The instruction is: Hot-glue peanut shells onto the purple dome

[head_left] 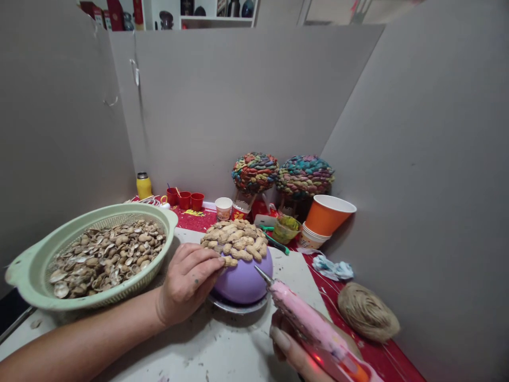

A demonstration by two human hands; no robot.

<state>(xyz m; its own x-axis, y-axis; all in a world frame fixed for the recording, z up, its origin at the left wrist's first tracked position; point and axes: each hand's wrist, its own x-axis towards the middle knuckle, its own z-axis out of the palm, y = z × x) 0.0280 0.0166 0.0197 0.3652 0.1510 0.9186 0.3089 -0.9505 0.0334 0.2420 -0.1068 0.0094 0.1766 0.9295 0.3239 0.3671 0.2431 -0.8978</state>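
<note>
A purple bowl rests upside down on a round metal plate, its upper part covered with peanut shells. My left hand is at the bowl's left side, its fingertips pressing a peanut shell against the surface below the covered part. My right hand holds a pink glue gun at the lower right. The gun's metal nozzle points up and left, close to the bowl's right side, apart from the shells.
A green colander of shells stands left. Behind are red cups, two colourful woven balls, a green-filled tub and orange paper cups. A twine ball and crumpled cloth lie right. Grey panels enclose the table.
</note>
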